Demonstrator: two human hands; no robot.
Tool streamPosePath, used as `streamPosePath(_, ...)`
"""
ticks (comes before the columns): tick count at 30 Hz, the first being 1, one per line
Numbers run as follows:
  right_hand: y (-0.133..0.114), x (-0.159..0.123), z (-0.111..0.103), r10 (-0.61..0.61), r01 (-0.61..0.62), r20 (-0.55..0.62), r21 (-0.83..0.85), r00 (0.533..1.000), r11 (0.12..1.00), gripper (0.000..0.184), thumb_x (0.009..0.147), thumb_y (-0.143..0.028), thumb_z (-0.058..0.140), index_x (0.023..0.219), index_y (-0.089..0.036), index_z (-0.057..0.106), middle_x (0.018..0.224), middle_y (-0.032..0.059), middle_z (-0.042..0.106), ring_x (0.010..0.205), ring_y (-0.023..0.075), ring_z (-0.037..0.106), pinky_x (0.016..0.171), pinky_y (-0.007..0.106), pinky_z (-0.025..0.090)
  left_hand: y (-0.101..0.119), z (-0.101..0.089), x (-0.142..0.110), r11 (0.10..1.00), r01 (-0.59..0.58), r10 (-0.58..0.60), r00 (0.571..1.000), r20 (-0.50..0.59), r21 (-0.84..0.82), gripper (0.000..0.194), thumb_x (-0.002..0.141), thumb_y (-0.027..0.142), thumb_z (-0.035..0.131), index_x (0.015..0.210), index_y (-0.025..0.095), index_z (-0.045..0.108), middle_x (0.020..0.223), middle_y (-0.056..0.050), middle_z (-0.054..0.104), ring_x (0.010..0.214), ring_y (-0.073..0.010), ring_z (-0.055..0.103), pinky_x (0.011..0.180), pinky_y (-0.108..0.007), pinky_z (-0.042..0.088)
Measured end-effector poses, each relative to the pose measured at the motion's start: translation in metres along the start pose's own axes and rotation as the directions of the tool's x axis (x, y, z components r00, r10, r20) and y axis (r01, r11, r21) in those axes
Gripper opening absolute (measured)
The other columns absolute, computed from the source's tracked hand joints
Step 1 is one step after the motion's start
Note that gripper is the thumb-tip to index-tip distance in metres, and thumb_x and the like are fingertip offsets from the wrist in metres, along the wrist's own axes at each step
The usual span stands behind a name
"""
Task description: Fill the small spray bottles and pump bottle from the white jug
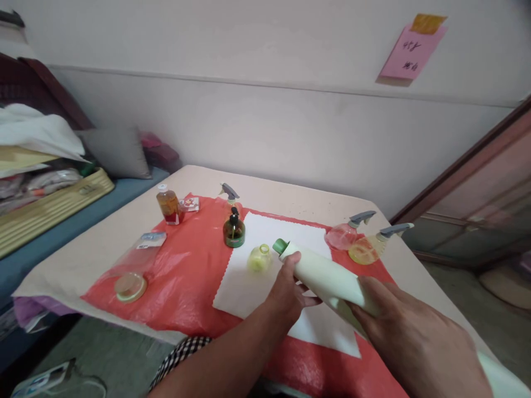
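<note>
A long pale green bottle (327, 272) with a green cap (280, 246) lies tilted across both my hands, its capped end lower-left of the spray bottles and pointing left. My left hand (290, 287) holds it near the neck, thumb on top and fingers beneath. Farther back, my right hand (415, 326) is wrapped round its body. Just left of the cap, a small yellow see-through bottle (259, 260) with an uncovered mouth stands on a white sheet (286, 235). The cap and that mouth are apart.
Red plastic sheeting (186, 271) covers much of the table. On it are a dark green pump bottle (234, 232), a pink spray bottle (342, 236), a yellow spray bottle (367, 250) and a round clear container (130, 287). An amber bottle (168, 204) stands at the left.
</note>
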State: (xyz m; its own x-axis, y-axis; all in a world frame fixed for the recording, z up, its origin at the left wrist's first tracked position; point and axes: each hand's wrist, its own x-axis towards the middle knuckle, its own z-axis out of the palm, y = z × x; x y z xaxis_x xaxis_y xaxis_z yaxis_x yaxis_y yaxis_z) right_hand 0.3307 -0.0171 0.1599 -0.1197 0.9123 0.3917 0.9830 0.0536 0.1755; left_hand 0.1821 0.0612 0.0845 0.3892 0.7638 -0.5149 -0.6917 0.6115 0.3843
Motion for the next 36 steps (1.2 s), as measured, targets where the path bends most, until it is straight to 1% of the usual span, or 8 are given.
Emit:
streamPosePath(3, -0.005, 0.001, -0.001, -0.050, 0.049, -0.051, -0.032, 0.997, 0.998, 0.020, 0.091, -0.047, 0.047, 0.088, -0.029, 0.054, 0.069, -0.0015, 0.062, 0.057, 0.0202, 0.062, 0.049, 0.029, 0.031, 0.003, -0.003, -0.002, 0.999, 0.008, -0.007, 1.000, 0.012, -0.035, 0.053, 0.078, 0.053, 0.067, 0.120, 0.022, 0.058, 0.127, -0.015, 0.061, 0.118, -0.0325, 0.059, 0.096, -0.057, 0.052)
streamPosePath(7, -0.011, 0.005, -0.004, -0.098, 0.089, -0.116, -0.080, 0.988, 0.993, 0.019, 0.091, -0.044, 0.045, 0.086, -0.028, 0.054, 0.064, -0.0011, 0.059, 0.051, 0.0197, 0.060, 0.047, 0.029, 0.029, 0.009, -0.004, -0.001, 0.997, 0.039, -0.037, 0.999, 0.033, -0.065, 0.050, 0.077, 0.052, 0.068, 0.114, 0.021, 0.060, 0.127, -0.016, 0.061, 0.118, -0.0326, 0.059, 0.096, -0.056, 0.051)
streamPosePath(12, -0.016, 0.007, -0.002, -0.100, 0.090, -0.116, -0.089, 0.988, 0.992, 0.020, 0.090, -0.042, 0.044, 0.086, -0.027, 0.055, 0.064, 0.0010, 0.060, 0.053, 0.0212, 0.060, 0.046, 0.030, 0.029, 0.013, -0.007, 0.005, 0.994, 0.073, -0.073, 0.997, 0.007, -0.075, 0.050, 0.079, 0.059, 0.068, 0.112, 0.022, 0.059, 0.131, -0.014, 0.061, 0.117, -0.0315, 0.060, 0.098, -0.058, 0.048)
streamPosePath(16, -0.021, 0.008, -0.003, -0.131, 0.117, -0.106, -0.127, 0.986, 0.985, 0.017, 0.090, -0.037, 0.045, 0.085, -0.026, 0.058, 0.065, 0.0019, 0.060, 0.053, 0.0212, 0.058, 0.049, 0.032, 0.028, 0.011, -0.007, 0.007, 0.994, 0.044, -0.045, 0.999, -0.012, -0.096, 0.050, 0.080, 0.060, 0.065, 0.112, 0.022, 0.059, 0.129, -0.014, 0.061, 0.116, -0.0309, 0.059, 0.096, -0.057, 0.050)
streamPosePath(21, -0.029, 0.013, -0.009, -0.207, 0.170, -0.179, -0.201, 0.962, 0.965, 0.019, 0.092, -0.031, 0.043, 0.089, -0.023, 0.061, 0.066, 0.0036, 0.057, 0.059, 0.0232, 0.056, 0.057, 0.036, 0.031, 0.006, -0.004, 0.007, 0.992, -0.003, 0.003, 1.000, -0.006, -0.126, 0.048, 0.085, 0.060, 0.054, 0.112, 0.021, 0.061, 0.126, -0.013, 0.061, 0.115, -0.0317, 0.058, 0.096, -0.058, 0.050)
streamPosePath(25, -0.033, 0.015, -0.010, -0.240, 0.185, -0.210, -0.251, 0.948, 0.950, 0.021, 0.094, -0.028, 0.043, 0.095, -0.020, 0.062, 0.067, 0.0045, 0.057, 0.064, 0.0248, 0.056, 0.066, 0.038, 0.036, 0.005, -0.005, 0.010, 0.992, -0.002, 0.004, 1.000, 0.015, -0.123, 0.050, 0.086, 0.062, 0.050, 0.113, 0.021, 0.061, 0.119, -0.011, 0.063, 0.111, -0.0309, 0.060, 0.095, -0.056, 0.050)
streamPosePath(33, -0.043, 0.017, -0.011, -0.241, 0.183, -0.198, -0.271, 0.950, 0.945, 0.021, 0.095, -0.027, 0.044, 0.099, -0.019, 0.064, 0.070, 0.0045, 0.058, 0.069, 0.0253, 0.058, 0.070, 0.038, 0.036, 0.004, -0.009, 0.015, 0.992, -0.018, 0.022, 0.999, 0.032, -0.125, 0.054, 0.083, 0.065, 0.052, 0.115, 0.023, 0.062, 0.115, -0.010, 0.064, 0.105, -0.0296, 0.060, 0.088, -0.050, 0.054)
streamPosePath(36, -0.044, 0.018, -0.013, -0.243, 0.182, -0.208, -0.277, 0.947, 0.944, 0.023, 0.096, -0.028, 0.044, 0.101, -0.018, 0.064, 0.071, 0.0051, 0.060, 0.069, 0.0255, 0.058, 0.071, 0.039, 0.037, 0.004, -0.009, 0.015, 0.991, -0.016, 0.024, 0.998, 0.062, -0.132, 0.055, 0.081, 0.067, 0.053, 0.114, 0.023, 0.063, 0.113, -0.009, 0.065, 0.104, -0.0295, 0.061, 0.085, -0.048, 0.055)
